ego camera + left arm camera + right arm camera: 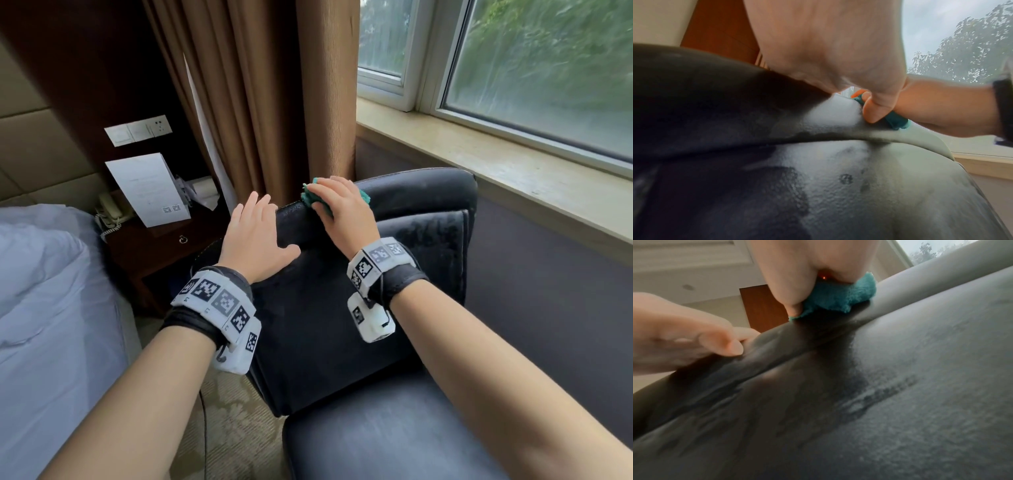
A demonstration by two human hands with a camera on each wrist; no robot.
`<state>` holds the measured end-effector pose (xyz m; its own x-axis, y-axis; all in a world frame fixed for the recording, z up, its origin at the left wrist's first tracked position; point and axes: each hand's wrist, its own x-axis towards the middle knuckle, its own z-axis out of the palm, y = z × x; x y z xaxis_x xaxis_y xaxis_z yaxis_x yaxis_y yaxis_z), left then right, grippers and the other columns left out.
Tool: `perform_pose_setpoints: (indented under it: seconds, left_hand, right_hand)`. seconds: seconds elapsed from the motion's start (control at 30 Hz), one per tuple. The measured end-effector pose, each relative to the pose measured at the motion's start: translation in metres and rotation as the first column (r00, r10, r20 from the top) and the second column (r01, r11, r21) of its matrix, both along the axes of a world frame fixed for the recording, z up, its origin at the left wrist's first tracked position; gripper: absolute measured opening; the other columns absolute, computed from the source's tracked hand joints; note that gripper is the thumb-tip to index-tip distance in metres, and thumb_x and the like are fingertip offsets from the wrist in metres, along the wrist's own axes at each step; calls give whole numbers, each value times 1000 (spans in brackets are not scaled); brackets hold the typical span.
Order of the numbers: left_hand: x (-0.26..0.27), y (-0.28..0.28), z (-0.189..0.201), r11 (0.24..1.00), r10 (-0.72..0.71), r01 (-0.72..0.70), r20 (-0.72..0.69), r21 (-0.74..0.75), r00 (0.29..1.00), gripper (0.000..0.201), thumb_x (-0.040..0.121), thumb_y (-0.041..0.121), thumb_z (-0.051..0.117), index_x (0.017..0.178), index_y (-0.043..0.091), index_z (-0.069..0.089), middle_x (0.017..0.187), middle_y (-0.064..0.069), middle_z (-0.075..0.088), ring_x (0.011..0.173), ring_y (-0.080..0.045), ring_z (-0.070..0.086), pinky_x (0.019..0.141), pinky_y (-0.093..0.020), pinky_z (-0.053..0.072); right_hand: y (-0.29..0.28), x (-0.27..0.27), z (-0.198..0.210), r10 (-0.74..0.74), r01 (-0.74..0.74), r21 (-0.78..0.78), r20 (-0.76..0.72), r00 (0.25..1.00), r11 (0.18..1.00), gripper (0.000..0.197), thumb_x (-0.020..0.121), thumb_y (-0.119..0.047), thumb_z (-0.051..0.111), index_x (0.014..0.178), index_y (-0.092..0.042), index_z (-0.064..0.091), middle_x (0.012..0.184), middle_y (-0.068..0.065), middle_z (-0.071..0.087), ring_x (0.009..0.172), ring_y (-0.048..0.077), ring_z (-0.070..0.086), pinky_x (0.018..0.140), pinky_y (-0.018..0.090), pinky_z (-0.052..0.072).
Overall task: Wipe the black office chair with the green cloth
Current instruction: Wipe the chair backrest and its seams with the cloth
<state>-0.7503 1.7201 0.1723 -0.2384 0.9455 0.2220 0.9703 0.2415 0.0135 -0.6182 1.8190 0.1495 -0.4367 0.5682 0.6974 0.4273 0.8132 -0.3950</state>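
The black office chair (342, 325) fills the middle of the head view, its padded backrest facing me. My right hand (342, 209) holds the bunched green cloth (308, 197) down on the backrest's top edge. In the right wrist view the thumb pinches the cloth (838, 300) against the leather (879, 402). The left wrist view shows that thumb curled over the cloth (897, 120). My left hand (255, 236) lies flat with straight fingers on the top edge, a little left of the cloth, and holds nothing. Dull streaks mark the leather (818, 194).
A bed with white bedding (51, 308) stands at the left. Behind the chair are a dark nightstand (161, 250) with a phone (109, 209) and a paper card (147, 188), and brown curtains (267, 102). A stone window sill (496, 171) runs along the right.
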Motion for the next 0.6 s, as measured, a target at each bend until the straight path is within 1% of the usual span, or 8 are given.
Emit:
perform_pose_setpoints:
  seconds: [0.07, 0.17, 0.23, 0.3, 0.37, 0.43, 0.53, 0.6]
  left_hand:
    - [0, 1, 1, 1000, -3, 3, 1, 2, 1000, 77, 84, 51, 53, 143, 7, 31, 155, -9, 22, 145, -24, 8, 116, -39, 7]
    - [-1, 1, 1, 1000, -5, 5, 0, -7, 1000, 77, 84, 50, 52, 143, 6, 31, 155, -9, 22, 145, -24, 7, 116, -39, 8]
    - [-1, 2, 0, 1000, -1, 1, 0, -3, 1000, 77, 83, 50, 53, 143, 6, 31, 155, -9, 22, 145, -24, 7, 116, -39, 8]
    - [-1, 3, 0, 1000, 10, -10, 3, 3, 1000, 77, 82, 51, 54, 142, 7, 33, 155, -8, 22, 145, -24, 8, 116, -39, 8]
    - [-1, 4, -1, 1000, 13, -13, 7, 10, 1000, 77, 81, 51, 54, 142, 8, 34, 155, -8, 23, 145, -24, 8, 116, -40, 9]
    - [-1, 4, -1, 1000, 9, -10, 17, 16, 1000, 78, 81, 51, 55, 142, 8, 33, 155, -8, 23, 145, -23, 8, 116, -40, 9]
    - [-1, 3, -2, 1000, 7, -7, 21, 18, 1000, 78, 82, 51, 55, 142, 8, 32, 155, -7, 22, 145, -23, 7, 116, -39, 7]
    - [0, 3, -2, 1000, 4, -5, 26, 20, 1000, 77, 83, 51, 55, 142, 8, 32, 155, -7, 22, 145, -22, 6, 116, -38, 7]
  right_hand:
    - [10, 15, 0, -2, -1, 43, 66, 998, 999, 29, 84, -9, 63, 113, -11, 66, 118, 8, 64, 114, 29, 56, 94, 37, 46]
    - [25, 35, -2, -40, 36, 62, 64, 997, 997, 30, 84, -9, 61, 113, -13, 66, 120, 8, 63, 115, 30, 56, 95, 38, 46]
    - [25, 36, -4, -85, 84, 31, 45, 995, 996, 30, 86, -8, 60, 115, -12, 65, 123, 8, 62, 119, 30, 53, 99, 37, 42]
    - [17, 26, -5, -111, 112, -28, 31, 993, 993, 32, 87, -8, 57, 119, -9, 62, 127, 10, 59, 125, 32, 47, 103, 39, 38]
    - [5, 12, -4, -107, 107, -100, 5, 994, 989, 33, 90, -9, 55, 122, -6, 59, 131, 12, 55, 130, 33, 40, 108, 43, 33]
    - [-5, -2, -2, -94, 93, -130, -3, 996, 987, 33, 91, -11, 54, 124, -7, 58, 132, 11, 54, 132, 32, 38, 110, 42, 30]
    - [-13, -13, -1, -75, 77, -94, 18, 997, 993, 31, 91, -12, 55, 122, -6, 60, 127, 10, 58, 128, 30, 43, 107, 40, 34]
    - [-10, -11, 0, -64, 65, -53, 33, 997, 996, 28, 90, -10, 57, 117, -6, 63, 122, 9, 62, 122, 29, 49, 101, 38, 40]
